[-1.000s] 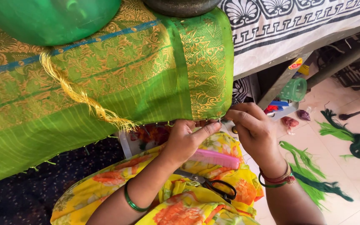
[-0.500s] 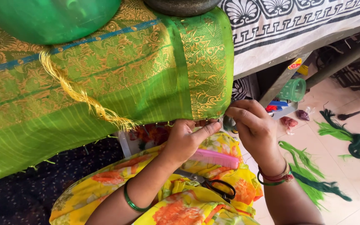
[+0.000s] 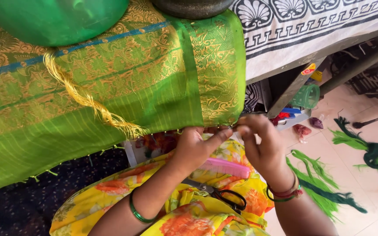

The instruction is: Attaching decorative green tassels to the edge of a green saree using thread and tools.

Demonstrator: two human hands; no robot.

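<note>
green bowl [image 3: 62,19]: top cut off by the upper edge, above the green sari [image 3: 110,87] | dark pot [image 3: 193,6]: only the base is seen | sari: left end cropped | thing pinched at the sari's lower corner (by left hand [image 3: 195,148] and right hand [image 3: 261,146]): too small to be told | scissors [image 3: 222,196]: blades partly hidden below the sari

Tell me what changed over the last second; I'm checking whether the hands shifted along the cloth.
Hardly anything: the right hand edged slightly nearer the left hand, both pinching the lower corner of the green and gold woven cloth. The pink plastic comb and black-handled scissors stayed on the lap.
</note>
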